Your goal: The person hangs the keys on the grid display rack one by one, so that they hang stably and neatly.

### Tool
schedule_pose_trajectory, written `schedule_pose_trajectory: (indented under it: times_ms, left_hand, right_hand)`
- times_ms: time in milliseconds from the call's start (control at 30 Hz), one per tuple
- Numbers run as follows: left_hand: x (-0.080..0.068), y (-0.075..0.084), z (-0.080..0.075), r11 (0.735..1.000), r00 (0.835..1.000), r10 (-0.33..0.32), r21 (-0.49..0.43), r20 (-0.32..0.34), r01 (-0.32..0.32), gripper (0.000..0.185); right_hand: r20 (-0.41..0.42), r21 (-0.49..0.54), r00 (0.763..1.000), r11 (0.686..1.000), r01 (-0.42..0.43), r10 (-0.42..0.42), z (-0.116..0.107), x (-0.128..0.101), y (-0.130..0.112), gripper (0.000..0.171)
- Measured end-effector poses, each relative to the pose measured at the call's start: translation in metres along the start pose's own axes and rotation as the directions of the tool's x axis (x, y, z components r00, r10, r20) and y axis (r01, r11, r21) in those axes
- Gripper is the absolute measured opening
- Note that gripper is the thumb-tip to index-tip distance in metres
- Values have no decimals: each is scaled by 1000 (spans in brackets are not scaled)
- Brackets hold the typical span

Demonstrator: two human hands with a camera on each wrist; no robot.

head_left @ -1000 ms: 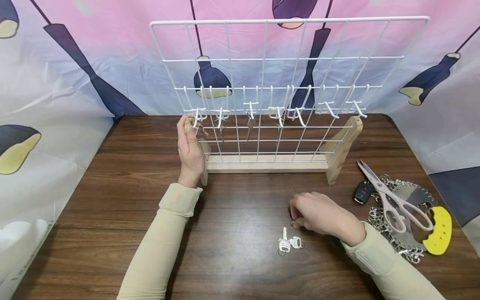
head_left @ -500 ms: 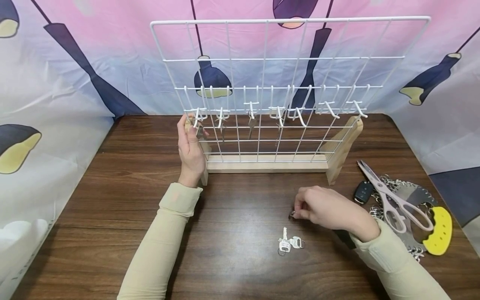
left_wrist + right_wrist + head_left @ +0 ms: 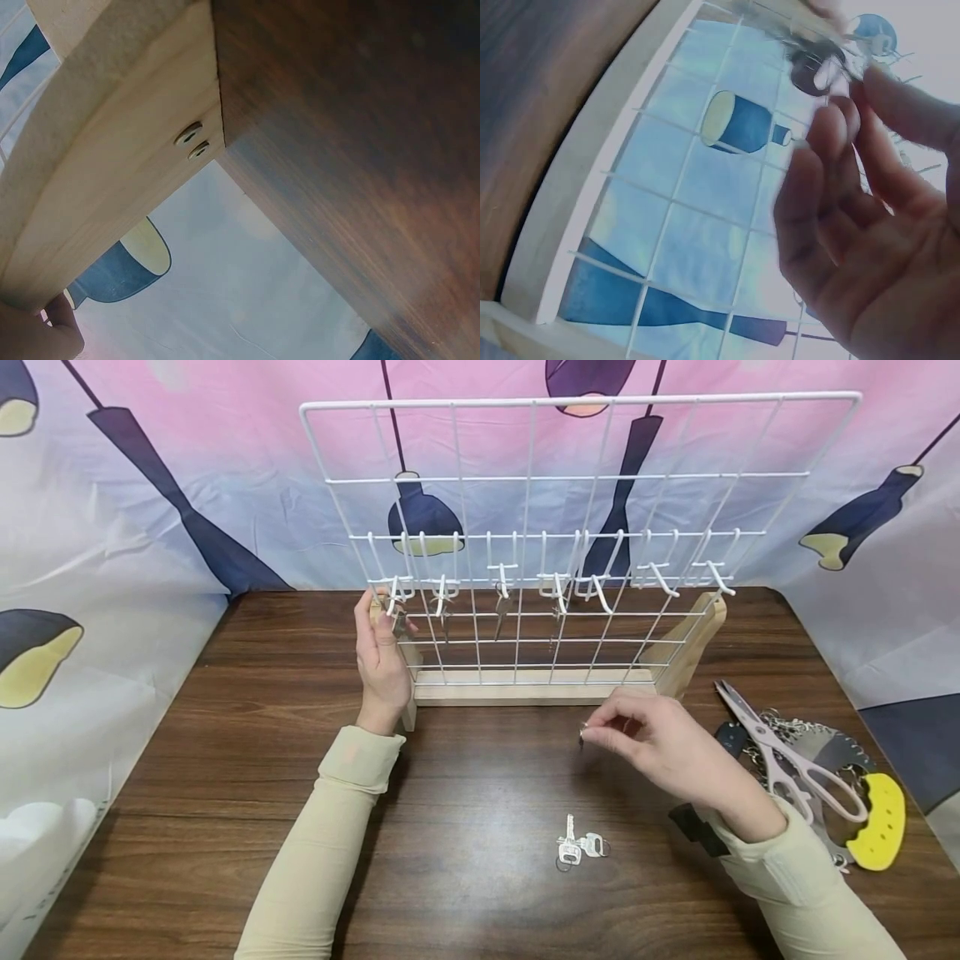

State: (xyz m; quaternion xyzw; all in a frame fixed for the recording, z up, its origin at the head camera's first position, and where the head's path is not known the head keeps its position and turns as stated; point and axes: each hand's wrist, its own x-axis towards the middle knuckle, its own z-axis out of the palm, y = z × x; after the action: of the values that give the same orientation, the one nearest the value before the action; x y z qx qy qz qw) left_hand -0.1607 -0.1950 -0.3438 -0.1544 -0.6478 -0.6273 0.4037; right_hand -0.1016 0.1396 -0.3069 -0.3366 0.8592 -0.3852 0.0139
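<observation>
A white wire grid rack [image 3: 525,477] stands on a wooden base [image 3: 532,689] at the back of the brown table [image 3: 465,793]. Keys hang from several of its left-hand hooks, such as one key [image 3: 499,614]. My left hand [image 3: 378,614] grips the rack's left wooden post [image 3: 112,172]. My right hand [image 3: 600,733] is raised in front of the base and pinches a small key with a ring [image 3: 582,736]. That key [image 3: 817,67] appears blurred above the fingers [image 3: 870,247] in the right wrist view. Two loose keys [image 3: 577,847] lie on the table nearer to me.
Hooks on the right side of the rack [image 3: 663,578] hang bare. At the table's right edge lie pale scissors [image 3: 795,760], a black car key fob [image 3: 727,735] partly behind my right hand, a heap of metal chains [image 3: 821,864] and a yellow piece [image 3: 881,822]. Patterned cloth surrounds the table.
My right hand has lifted off the table with the small key and moved up toward the rack's base. The left hand and the loose keys have stayed put.
</observation>
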Motion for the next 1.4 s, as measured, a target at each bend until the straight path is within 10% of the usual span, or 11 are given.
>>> schedule_pose_trajectory:
  times_ms: [333,567,733,1400]
  left_hand:
    - [2,1,0,1000,1000,5,8,3,-5,30]
    - [3,0,0,1000,1000,8,24,10,-8,30]
    - [2,0,1,1000,1000,3,15,12,-3,29]
    - [0,-1,0,1000,1000,4,7,5,-4,33]
  right_hand:
    - [-362,186,932,982,37,33,-7,7,-16,12]
    - [-516,535,852,811,236,92,-8,19,-26,9]
    - [-568,574,807,779,251,159,-11,25,-34,13]
    - [-563,687,794,662,298,227,-7,42,-38,10]
